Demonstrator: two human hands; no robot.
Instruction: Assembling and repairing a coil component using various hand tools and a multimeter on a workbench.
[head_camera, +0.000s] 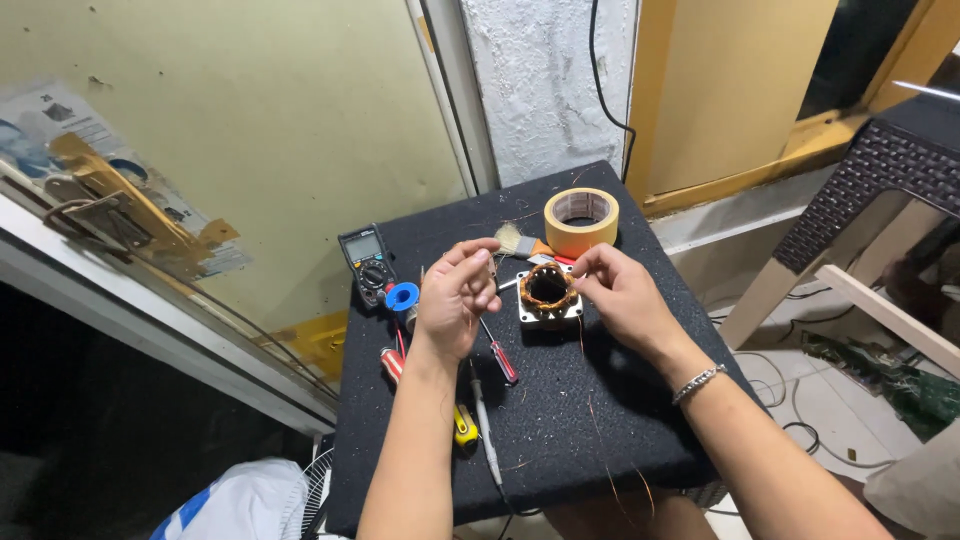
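Both forearms are seen reaching up from the lower edge of the head view over a black bench (600, 420), which is strewn with thin copper wire offcuts. Just below the left hand (455, 295), three tools are laid out: a red-handled screwdriver (500, 358), a yellow-and-red-handled screwdriver (430, 395) and a slim grey soldering iron (485, 430). The left hand is raised slightly, its fingers (478, 262) curled and pinched together, apparently on a fine strand too thin to be made out. The right hand (625, 290), with a metal bracelet (698, 382) worn at the wrist, is held just right of a small motor stator (549, 292); its fingers (590, 268) are pinched together at the stator's upper right edge, on something too small to identify. The stator, a square metal frame wound with copper coils, is set on the bench between the two hands. Left of the left fingers, a blue spool (402, 296) and a black multimeter (366, 262) are placed. Beyond the fingers, a small brush (512, 238) and a roll of tan masking tape (581, 220) are found.
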